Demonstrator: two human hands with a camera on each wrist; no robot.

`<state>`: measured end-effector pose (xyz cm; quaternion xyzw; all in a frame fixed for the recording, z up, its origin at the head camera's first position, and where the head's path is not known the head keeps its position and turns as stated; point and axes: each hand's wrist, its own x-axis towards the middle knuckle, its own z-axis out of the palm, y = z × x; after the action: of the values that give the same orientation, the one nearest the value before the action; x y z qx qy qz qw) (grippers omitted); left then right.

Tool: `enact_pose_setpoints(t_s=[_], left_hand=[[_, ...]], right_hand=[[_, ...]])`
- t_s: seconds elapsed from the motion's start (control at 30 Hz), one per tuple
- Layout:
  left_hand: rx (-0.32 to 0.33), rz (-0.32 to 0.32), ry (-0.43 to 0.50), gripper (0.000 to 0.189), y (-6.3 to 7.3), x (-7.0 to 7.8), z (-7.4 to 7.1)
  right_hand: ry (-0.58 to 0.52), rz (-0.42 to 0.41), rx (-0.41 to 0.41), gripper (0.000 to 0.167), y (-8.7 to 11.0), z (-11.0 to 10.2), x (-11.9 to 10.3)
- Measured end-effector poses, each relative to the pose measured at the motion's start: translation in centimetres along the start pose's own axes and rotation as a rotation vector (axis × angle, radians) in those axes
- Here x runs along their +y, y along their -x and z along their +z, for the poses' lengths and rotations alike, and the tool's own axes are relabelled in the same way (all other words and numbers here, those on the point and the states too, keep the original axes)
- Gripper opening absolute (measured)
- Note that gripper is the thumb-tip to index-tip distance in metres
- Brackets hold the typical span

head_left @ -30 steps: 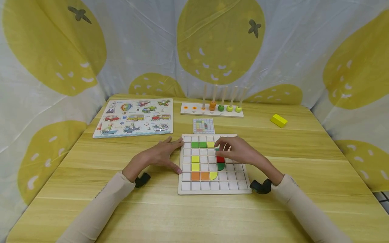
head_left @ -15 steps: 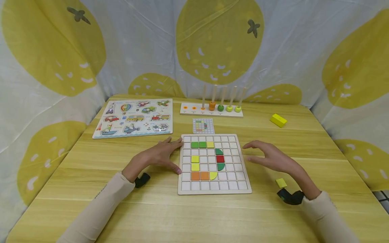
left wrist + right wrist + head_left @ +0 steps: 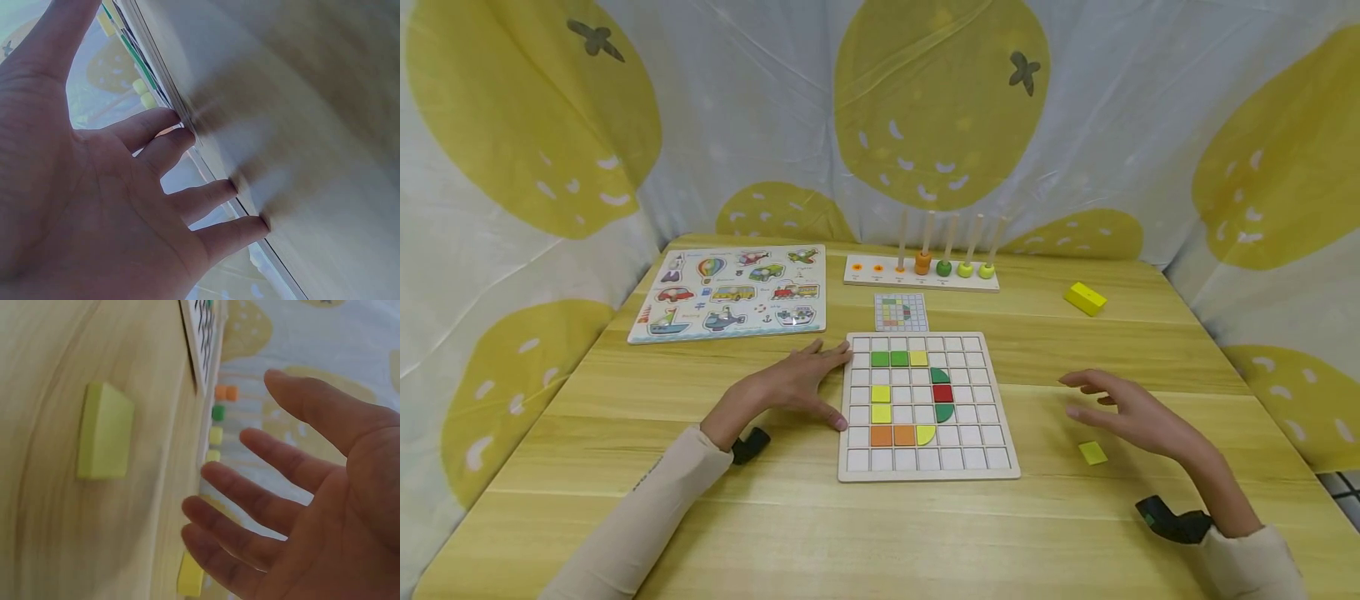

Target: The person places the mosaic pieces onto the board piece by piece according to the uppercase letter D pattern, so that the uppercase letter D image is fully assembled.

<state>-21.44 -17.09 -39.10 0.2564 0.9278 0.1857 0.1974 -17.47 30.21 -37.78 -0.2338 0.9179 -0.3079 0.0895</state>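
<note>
A white wooden grid board [image 3: 977, 458] lies on the table in the head view. On it sit green, yellow and orange tiles, a red square [image 3: 942, 393] and several quarter-round pieces. My left hand [image 3: 790, 385] rests at the board's left edge, thumb and fingertips touching it, fingers spread. To the right of the board my right hand [image 3: 1138, 412] hovers with relaxed fingers and nothing in it. Just below that hand, a loose yellow square tile [image 3: 1093, 452] lies on the table; the right wrist view shows this tile [image 3: 106, 431] apart from the fingers.
A small pattern card [image 3: 901, 312] lies behind the board. Farther back stands a peg counter [image 3: 880, 271] with upright rods and beads. A vehicle picture puzzle [image 3: 730, 292] is at the back left, a yellow block [image 3: 1085, 298] at the back right.
My right hand has left the board's upper right and moved right, toward the loose yellow tile, which has come into sight. My left hand has stayed at the board's edge.
</note>
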Motion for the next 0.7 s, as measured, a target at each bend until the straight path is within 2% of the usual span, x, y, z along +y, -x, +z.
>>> enact_pose_setpoints(t_s=[0.23,0.5,0.7], left_hand=[[0.003,-0.007,0.018,0.112,0.1,0.0,-0.1],[0.004,-0.005,0.020,0.111,0.1,0.1,-0.2],[0.003,0.000,0.019,0.111,0.1,0.1,-0.1]], right_hand=[[-0.031,0.034,-0.040,0.044,1.5,-0.1,1.2],[-0.021,0.065,-0.035,0.041,2.5,0.1,2.2],[-0.061,0.102,-0.085,0.040,2.8,0.4,2.6]])
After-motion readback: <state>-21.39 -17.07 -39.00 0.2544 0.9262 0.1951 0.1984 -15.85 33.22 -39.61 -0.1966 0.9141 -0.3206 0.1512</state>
